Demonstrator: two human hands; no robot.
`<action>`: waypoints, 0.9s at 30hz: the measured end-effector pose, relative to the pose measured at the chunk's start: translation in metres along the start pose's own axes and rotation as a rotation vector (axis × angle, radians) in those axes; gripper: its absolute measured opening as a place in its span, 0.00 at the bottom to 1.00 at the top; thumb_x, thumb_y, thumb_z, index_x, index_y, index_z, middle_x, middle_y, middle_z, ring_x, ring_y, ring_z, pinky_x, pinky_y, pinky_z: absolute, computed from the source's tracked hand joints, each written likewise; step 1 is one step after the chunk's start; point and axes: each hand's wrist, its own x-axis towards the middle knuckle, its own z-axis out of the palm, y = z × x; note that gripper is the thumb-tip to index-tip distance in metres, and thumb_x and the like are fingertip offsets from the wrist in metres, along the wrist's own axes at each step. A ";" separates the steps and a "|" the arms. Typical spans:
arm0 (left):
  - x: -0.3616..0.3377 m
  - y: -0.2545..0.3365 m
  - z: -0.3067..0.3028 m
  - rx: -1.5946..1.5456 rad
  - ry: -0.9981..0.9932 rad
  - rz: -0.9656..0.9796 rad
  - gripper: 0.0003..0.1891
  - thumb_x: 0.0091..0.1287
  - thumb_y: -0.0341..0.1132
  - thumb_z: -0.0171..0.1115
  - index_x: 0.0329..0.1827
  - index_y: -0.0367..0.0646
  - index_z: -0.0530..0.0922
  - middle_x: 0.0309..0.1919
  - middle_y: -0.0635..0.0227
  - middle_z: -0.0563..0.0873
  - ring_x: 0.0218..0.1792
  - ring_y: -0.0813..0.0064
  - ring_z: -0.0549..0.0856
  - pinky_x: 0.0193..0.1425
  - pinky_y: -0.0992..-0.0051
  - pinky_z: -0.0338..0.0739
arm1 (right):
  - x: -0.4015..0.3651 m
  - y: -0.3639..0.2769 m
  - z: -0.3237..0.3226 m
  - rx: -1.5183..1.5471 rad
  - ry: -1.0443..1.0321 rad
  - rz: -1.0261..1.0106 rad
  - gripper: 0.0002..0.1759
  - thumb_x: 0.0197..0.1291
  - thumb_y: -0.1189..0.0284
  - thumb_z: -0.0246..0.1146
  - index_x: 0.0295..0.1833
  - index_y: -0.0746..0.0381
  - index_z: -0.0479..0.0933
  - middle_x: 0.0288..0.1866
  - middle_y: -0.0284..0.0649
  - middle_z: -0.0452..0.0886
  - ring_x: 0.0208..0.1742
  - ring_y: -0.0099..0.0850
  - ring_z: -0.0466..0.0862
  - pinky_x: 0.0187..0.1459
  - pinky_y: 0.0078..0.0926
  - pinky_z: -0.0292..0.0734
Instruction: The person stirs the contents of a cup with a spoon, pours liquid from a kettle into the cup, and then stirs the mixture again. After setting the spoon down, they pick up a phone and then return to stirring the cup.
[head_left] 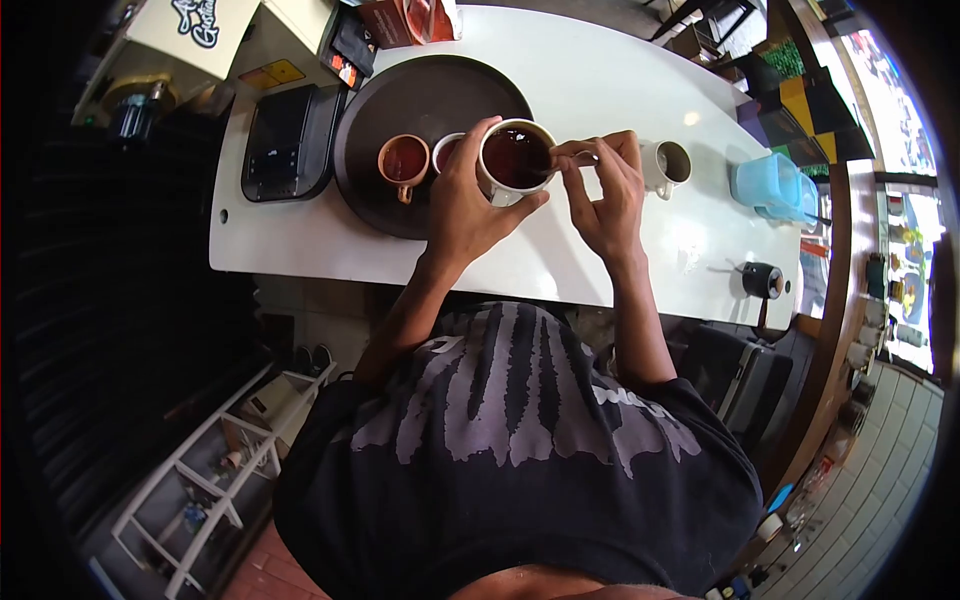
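My left hand (pixel 468 207) is wrapped round a white cup (pixel 501 194) of dark reddish-brown liquid, held up over the right edge of a round brown tray (pixel 385 110). In my right hand (pixel 608 195) a spoon (pixel 583 159) is pinched by its handle, its lower end dipping into the cup's liquid. On the tray stands an orange-brown cup (pixel 405 160) with similar reddish liquid. Beside it is a white-rimmed cup (pixel 447 150), partly hidden by my left hand. A white mug (pixel 667 165) stands on the table just right of my right hand.
A black flat device, probably a scale (pixel 290 145), sits left of the tray. Light-blue containers (pixel 770 185) and a small black pot (pixel 762 280) are at the right end of the white table (pixel 690 240). A red-brown packet (pixel 405 22) stands at the back.
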 end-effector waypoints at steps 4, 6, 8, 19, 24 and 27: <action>0.006 -0.008 -0.003 -0.034 -0.043 0.006 0.48 0.52 0.40 0.88 0.75 0.36 0.70 0.63 0.52 0.85 0.63 0.60 0.87 0.67 0.65 0.83 | -0.003 -0.007 0.017 0.046 -0.006 0.066 0.09 0.57 0.78 0.74 0.44 0.56 0.89 0.35 0.28 0.88 0.41 0.33 0.76 0.46 0.31 0.74; 0.007 -0.010 -0.001 -0.043 -0.062 -0.003 0.48 0.52 0.40 0.87 0.75 0.36 0.69 0.63 0.51 0.85 0.63 0.60 0.87 0.67 0.65 0.83 | 0.000 -0.005 0.020 0.021 -0.024 0.059 0.10 0.57 0.76 0.75 0.45 0.55 0.89 0.36 0.28 0.88 0.41 0.33 0.75 0.46 0.31 0.74; 0.008 -0.012 -0.004 -0.047 -0.075 -0.003 0.48 0.52 0.40 0.87 0.75 0.36 0.69 0.63 0.51 0.85 0.64 0.60 0.87 0.67 0.65 0.83 | 0.007 -0.003 0.025 -0.029 0.003 -0.007 0.09 0.58 0.75 0.75 0.45 0.55 0.89 0.36 0.28 0.88 0.41 0.33 0.75 0.47 0.31 0.74; 0.002 -0.020 0.003 -0.002 -0.113 0.064 0.49 0.52 0.43 0.88 0.75 0.36 0.70 0.64 0.52 0.84 0.63 0.59 0.86 0.66 0.63 0.82 | -0.019 0.002 0.008 0.006 0.036 0.135 0.06 0.63 0.79 0.69 0.44 0.60 0.85 0.39 0.32 0.88 0.44 0.36 0.77 0.47 0.35 0.74; -0.003 -0.023 0.016 0.035 -0.126 0.128 0.48 0.51 0.42 0.88 0.74 0.36 0.71 0.64 0.51 0.84 0.64 0.57 0.86 0.66 0.61 0.81 | -0.029 -0.002 0.017 0.022 0.035 0.179 0.07 0.62 0.78 0.71 0.45 0.58 0.88 0.40 0.32 0.89 0.43 0.35 0.77 0.46 0.33 0.74; -0.005 -0.024 0.023 -0.002 -0.174 0.152 0.48 0.52 0.42 0.87 0.74 0.36 0.71 0.64 0.51 0.84 0.66 0.57 0.85 0.69 0.61 0.80 | -0.028 0.002 0.015 -0.043 0.059 0.135 0.07 0.62 0.77 0.71 0.45 0.58 0.88 0.40 0.31 0.89 0.43 0.36 0.77 0.46 0.34 0.74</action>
